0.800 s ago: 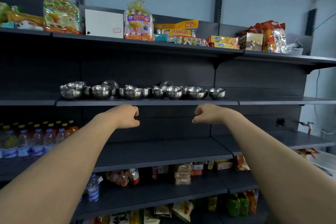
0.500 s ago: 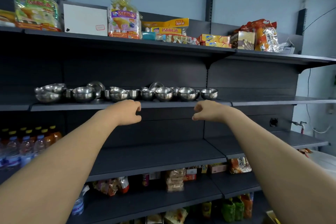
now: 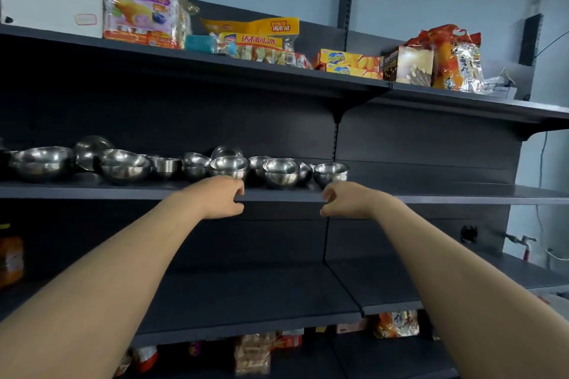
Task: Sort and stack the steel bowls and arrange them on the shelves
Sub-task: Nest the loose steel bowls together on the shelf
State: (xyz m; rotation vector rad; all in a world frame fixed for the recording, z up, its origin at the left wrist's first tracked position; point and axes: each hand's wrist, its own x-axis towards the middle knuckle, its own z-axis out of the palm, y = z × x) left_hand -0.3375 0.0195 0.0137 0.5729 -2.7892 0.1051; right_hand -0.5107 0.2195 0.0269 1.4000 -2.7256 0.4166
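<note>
Change: left hand and right hand were fists below, now raised to front lip of middle shelf. Fingers uncurling, half-spread, holding nothing.
Meaning: first pick-up imminent; sorting not begun.
Steel bowls sit in loose row on that shelf, mostly unstacked.
Left hand just under centre bowl, right under end bowl; touching or not, unclear.
Obstacles: neighbouring bowls crowd close. Snack packs sit on the shelf above, clear of reach.

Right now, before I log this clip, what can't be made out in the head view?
All head view:
- Bowls: rear ones hidden by front ones, row cut by the left edge; no count.
- Left grip: fingertips face away from the camera; touch on a bowl unclear.
- Bottom packets: blurred, labels unreadable.
- White box: cut by the left edge.
</note>
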